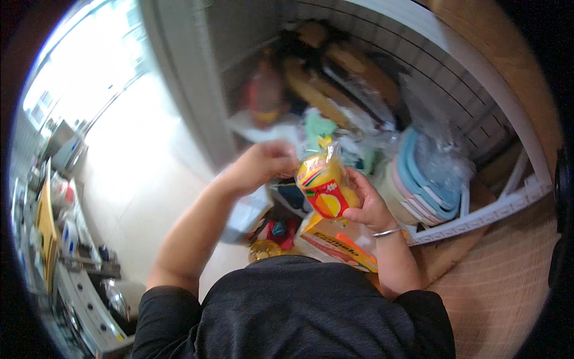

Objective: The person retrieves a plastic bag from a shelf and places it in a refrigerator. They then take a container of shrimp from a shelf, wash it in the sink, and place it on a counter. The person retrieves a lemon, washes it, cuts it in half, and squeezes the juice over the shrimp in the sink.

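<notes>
My right hand [372, 204] holds a clear plastic bag of yellow fruit [327, 184] with a red and yellow printed label, gripping it by its side and lower end. My left hand [276, 159] is at the bag's upper left, blurred; whether its fingers pinch the plastic cannot be told. A yellow tie closes the bag's top. Under the bag stands an orange and white printed carton [343, 247]. Left of the carton lie a red item [280, 233] with a dark blue-green knob and a round golden item [264, 250]. A silver bracelet circles my right wrist.
Nested pastel plastic tubs [417, 179] stand on the right beside a white metal shelf frame [484, 217]. Brown items and crumpled clear plastic [437, 148] fill the space behind. A grey door edge [190, 89] rises at left; a white stove [85, 309] stands far left.
</notes>
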Motion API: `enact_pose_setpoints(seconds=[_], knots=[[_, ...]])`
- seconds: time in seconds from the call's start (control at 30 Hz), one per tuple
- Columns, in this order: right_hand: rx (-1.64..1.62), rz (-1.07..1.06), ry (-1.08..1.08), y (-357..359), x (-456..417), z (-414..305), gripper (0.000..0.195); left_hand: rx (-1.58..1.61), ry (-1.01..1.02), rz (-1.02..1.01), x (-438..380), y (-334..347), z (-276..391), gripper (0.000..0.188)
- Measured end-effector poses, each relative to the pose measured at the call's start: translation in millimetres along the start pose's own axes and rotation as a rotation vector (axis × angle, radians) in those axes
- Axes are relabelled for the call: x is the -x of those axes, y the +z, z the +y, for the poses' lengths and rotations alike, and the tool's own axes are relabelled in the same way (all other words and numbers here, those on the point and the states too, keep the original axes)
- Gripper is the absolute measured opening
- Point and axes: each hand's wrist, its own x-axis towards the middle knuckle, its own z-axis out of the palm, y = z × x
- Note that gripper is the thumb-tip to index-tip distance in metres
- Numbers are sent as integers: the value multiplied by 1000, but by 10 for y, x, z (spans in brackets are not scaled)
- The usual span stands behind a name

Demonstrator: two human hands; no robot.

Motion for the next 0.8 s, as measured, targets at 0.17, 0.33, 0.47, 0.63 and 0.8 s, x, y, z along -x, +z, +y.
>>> enact_pose_setpoints(seconds=[0.17,0.33,0.47,0.63,0.8], knots=[[-109,-82,-4,522,-543,399,78,150,203,426,794,-364,-106,8],[-552,-43,87,1193,-783,599,68,419,223,863,1323,-568,-245,8],[-380,-155,-29,1567,-825,712,68,509,219,1018,1596,-727,-432,8],[-55,-26,-100,1786,-789,921,47,695,247,1051,1791,-879,-649,9],[185,243,-286,1819,-894,1017,12,887,319,1030,1821,-882,-821,11]])
